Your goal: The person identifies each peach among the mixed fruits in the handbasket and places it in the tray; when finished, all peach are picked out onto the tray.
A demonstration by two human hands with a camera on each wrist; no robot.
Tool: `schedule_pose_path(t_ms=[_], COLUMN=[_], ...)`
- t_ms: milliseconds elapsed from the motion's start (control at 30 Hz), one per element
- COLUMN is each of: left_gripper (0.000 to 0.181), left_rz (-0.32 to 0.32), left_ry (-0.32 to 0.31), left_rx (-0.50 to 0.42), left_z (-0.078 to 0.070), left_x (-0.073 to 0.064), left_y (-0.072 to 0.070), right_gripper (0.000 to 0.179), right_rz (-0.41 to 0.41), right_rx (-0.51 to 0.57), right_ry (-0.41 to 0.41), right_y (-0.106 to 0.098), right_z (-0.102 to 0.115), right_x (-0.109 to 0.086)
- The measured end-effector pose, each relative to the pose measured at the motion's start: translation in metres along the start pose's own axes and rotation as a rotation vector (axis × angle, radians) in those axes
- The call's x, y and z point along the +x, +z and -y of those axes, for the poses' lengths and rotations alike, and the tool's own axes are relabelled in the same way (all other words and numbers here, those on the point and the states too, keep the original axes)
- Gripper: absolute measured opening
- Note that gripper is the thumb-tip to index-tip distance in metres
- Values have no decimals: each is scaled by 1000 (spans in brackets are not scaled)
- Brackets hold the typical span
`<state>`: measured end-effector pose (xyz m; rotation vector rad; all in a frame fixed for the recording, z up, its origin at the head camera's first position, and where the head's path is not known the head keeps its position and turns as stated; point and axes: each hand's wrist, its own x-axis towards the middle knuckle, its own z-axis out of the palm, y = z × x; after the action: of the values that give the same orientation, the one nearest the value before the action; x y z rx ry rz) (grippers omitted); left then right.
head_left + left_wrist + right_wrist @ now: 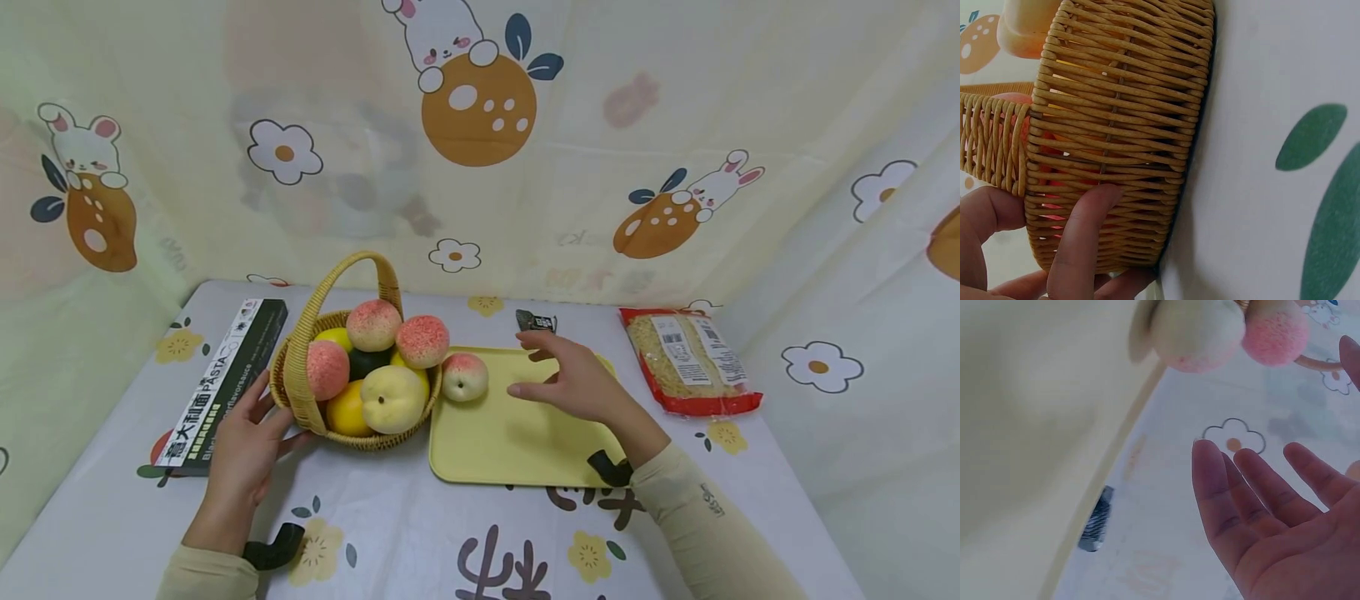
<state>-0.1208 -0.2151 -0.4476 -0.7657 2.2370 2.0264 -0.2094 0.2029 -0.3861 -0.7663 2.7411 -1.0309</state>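
A wicker basket [358, 442] piled with peaches and yellow fruit stands left of centre. My left hand [246, 454] holds its left side. In the left wrist view, the thumb [1082, 237] lies along the woven wall, one finger bends at the foot of the handle [994, 140], and others are partly hidden behind the basket. A pale, pink-topped peach [465, 377] sits at the left edge of the yellow tray [502, 454], beside the basket. Over the tray's right part hovers my right hand [573, 379], fingers loosely spread, thumb toward the peach, nothing in its grasp.
Left of the basket lies a dark pasta box [225, 383]. A small black packet [536, 322] lies behind the tray. At the right is a red-edged bag of pasta [686, 362]. A patterned curtain [345, 100] closes off the back and sides.
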Motion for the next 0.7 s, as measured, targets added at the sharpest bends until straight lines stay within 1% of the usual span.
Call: schedule_pose_path(t_ms=[133,333,433,567,700], left_gripper=[83,84,84,83,83], left_rz=[2,5,3,-3,-5], left_ry=[2,4,1,-4,-7], left_rx=[1,-1,-2,-2,-2], left_z=[0,-1,-1,-1,0], left_x=[0,0,0,-1,-1], left_y=[0,0,1,1,1], right_gripper=[80,80,80,80,79], right_rz=[-13,0,11,30,41], right_rx=[20,13,21,25,-3], right_ry=[-9,-19,-33,-71,-108], right_y=[-2,0,4,11,21], right_z=[10,29,37,42,47], right_x=[9,32,44,59,74])
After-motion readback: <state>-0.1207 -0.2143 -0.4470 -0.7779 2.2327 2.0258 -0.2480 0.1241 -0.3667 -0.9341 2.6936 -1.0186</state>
